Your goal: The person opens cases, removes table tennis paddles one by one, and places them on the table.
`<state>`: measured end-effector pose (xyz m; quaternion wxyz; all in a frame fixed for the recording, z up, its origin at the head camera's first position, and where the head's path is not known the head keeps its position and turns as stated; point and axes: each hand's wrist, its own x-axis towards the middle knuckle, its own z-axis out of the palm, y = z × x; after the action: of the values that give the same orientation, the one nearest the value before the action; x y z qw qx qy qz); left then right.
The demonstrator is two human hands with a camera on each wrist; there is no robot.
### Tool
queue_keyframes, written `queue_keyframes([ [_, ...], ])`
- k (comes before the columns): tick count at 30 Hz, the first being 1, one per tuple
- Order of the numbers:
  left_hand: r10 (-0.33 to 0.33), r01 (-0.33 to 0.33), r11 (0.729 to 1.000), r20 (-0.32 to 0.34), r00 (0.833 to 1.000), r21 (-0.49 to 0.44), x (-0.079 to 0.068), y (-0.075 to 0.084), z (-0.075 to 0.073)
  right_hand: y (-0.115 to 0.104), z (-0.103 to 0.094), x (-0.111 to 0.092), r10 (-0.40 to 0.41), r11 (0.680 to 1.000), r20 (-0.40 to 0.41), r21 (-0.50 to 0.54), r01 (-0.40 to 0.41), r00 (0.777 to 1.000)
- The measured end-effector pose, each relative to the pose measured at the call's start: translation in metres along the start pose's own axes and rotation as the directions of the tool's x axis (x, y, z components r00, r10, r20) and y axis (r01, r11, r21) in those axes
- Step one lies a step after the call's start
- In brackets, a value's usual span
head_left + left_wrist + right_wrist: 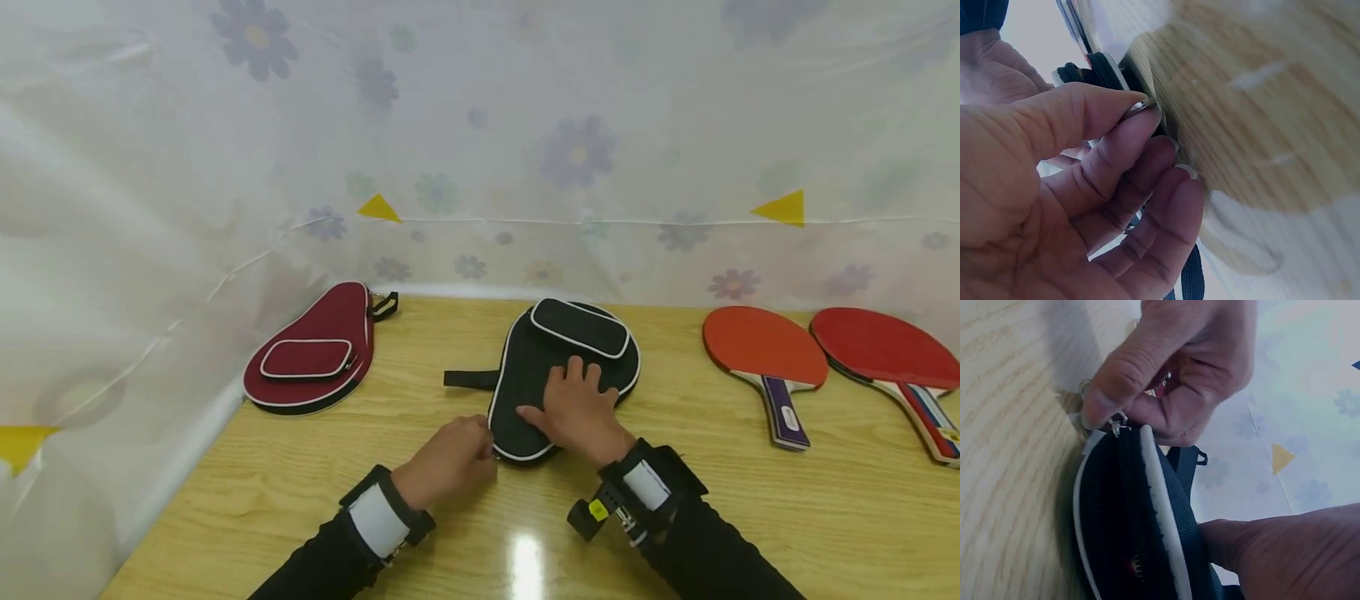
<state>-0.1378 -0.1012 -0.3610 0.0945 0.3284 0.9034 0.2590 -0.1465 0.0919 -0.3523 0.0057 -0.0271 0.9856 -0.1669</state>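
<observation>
A black table tennis paddle case [517, 412] with white piping lies on the table, its narrow end toward me. At that end my left hand [450, 458] pinches the metal zipper pull [1119, 422] between thumb and forefinger. The zipper's teeth [1125, 487] run along the case's side, parted in the right wrist view, with a bit of red showing inside. My right hand [581, 412] rests on top of the case with its fingers spread, below the small front pocket [580, 327]. A black strap [471, 379] sticks out to the left.
A dark red paddle case [318, 325] lies at the back left. Two paddles are at the right: an orange-red one [765, 342] with a purple handle, and a red one [885, 346] with a striped handle. A flowered sheet [480, 150] hangs behind the wooden table [750, 517].
</observation>
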Motion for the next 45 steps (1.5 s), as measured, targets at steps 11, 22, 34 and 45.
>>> queue_keyframes([
  [11,0.036,-0.036,0.999,0.018,0.999,-0.006,0.008,-0.001,0.004,0.009,-0.012,0.002,-0.019,0.999,0.104,0.036,0.015,0.994],
  [22,0.108,-0.108,0.994,-0.012,0.994,-0.006,0.011,0.001,0.008,0.023,-0.021,0.0,-0.114,0.992,0.16,0.066,0.104,0.98],
  [34,0.042,-0.042,0.999,-0.024,0.999,0.006,0.013,0.003,0.009,0.035,-0.024,0.0,-0.261,0.964,0.152,0.087,0.25,0.953],
  [45,-0.022,0.023,0.999,-0.016,1.0,0.037,0.014,0.003,0.006,0.035,-0.023,0.001,-0.3,0.952,0.148,0.11,0.286,0.942],
])
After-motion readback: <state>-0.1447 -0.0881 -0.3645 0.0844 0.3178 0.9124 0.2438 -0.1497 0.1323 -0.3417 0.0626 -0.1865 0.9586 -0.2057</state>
